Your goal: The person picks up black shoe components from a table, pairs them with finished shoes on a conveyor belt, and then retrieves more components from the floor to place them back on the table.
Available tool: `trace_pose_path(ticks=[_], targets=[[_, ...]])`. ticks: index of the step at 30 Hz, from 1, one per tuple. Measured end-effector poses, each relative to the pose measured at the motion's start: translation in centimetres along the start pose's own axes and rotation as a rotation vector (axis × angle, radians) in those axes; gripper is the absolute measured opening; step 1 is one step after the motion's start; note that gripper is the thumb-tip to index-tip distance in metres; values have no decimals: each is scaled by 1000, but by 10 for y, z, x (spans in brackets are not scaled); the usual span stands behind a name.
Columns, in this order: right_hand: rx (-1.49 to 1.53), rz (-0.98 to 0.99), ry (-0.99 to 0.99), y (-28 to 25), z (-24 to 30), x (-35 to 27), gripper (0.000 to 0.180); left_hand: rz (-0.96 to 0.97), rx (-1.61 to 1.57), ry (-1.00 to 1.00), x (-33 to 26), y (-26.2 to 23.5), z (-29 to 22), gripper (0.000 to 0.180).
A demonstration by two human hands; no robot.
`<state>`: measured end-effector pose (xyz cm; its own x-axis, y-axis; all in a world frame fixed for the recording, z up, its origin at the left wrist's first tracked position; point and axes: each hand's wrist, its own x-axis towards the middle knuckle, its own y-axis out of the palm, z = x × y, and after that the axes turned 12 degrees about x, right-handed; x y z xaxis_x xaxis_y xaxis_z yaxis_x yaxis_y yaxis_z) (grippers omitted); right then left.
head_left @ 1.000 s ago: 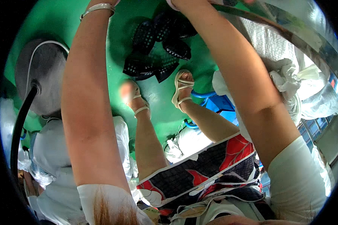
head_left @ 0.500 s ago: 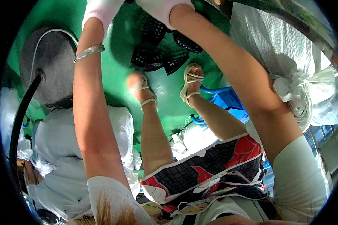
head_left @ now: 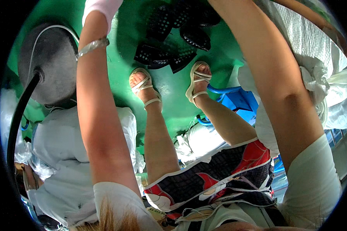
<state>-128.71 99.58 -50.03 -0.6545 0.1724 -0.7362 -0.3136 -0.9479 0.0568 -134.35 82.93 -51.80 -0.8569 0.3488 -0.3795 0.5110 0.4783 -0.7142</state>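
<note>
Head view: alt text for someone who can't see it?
Two forearms reach past the top edge, hands out of frame, a pale pink cuff on the left one. Between them, sandaled feet rest on green floor near black dotted objects.

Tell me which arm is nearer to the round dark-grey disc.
Left. In the picture, the left arm lies close by the right edge of the dark-grey disc; the right arm is well over on the other side, its hand out of view.

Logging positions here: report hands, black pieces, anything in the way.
Hands beyond top edge, left pink cuff showing. Black perforated pieces on green floor. White sacks either side, apart from the pieces.
</note>
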Motion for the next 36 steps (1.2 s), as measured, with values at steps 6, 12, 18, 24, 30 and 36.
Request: trace_pose_path(ticks=[6, 12, 18, 24, 30, 36], targets=[[-233, 13, -78, 59, -24, -32, 86, 15, 18, -89, -59, -13, 92, 79], [-460, -32, -38, 131, -86, -45, 112, -41, -34, -252, -123, -25, 149, 89], [-295, -94, -243, 99, -99, -51, 104, -50, 132, -255, -125, -37, 123, 96], [-670, -395, 119, 23, -129, -57, 46, -428, 297, 51, -153, -42, 49, 51], [-1211, -369, 25, -11, -174, -53, 52, 191, 279, 344, -160, 77, 16, 46], [-1180, -409, -250, -50, -186, -30, 20, 135, 711, 212, -126, 147, 43, 46]])
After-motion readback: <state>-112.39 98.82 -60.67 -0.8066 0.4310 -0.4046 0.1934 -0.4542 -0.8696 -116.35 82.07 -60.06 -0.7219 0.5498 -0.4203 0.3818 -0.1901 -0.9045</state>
